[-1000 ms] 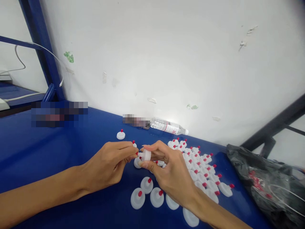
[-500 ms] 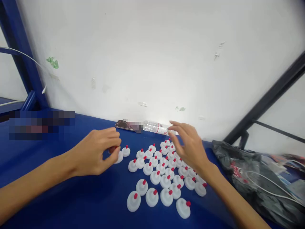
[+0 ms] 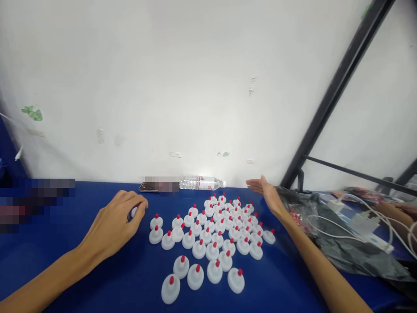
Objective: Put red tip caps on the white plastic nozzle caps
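Many white, round lids with red tips (image 3: 212, 251) stand in a loose group on the blue tabletop (image 3: 130, 282). My left hand (image 3: 119, 221) is left of the group, its fingers curled toward the thumb. Part of one white lid (image 3: 134, 211) shows in the gap between them; the rest of that lid is hidden. Two lids stand just right of this hand. My right hand (image 3: 265, 193) is held beyond the group's far right side, empty, fingers stretched toward the wall.
Along the wall (image 3: 163, 87) lie a phone (image 3: 148, 187) and a clear plastic bottle (image 3: 198, 182) on its side. At the right are a dark plastic bag (image 3: 339, 248), white cables (image 3: 335, 234) and a dark metal frame (image 3: 339, 87). Another person's arm (image 3: 395, 213) shows at far right.
The view has turned right. My right hand has moved from above the lids to their right side, fingers straighter. A lid beside my left hand now stands nearer the group.
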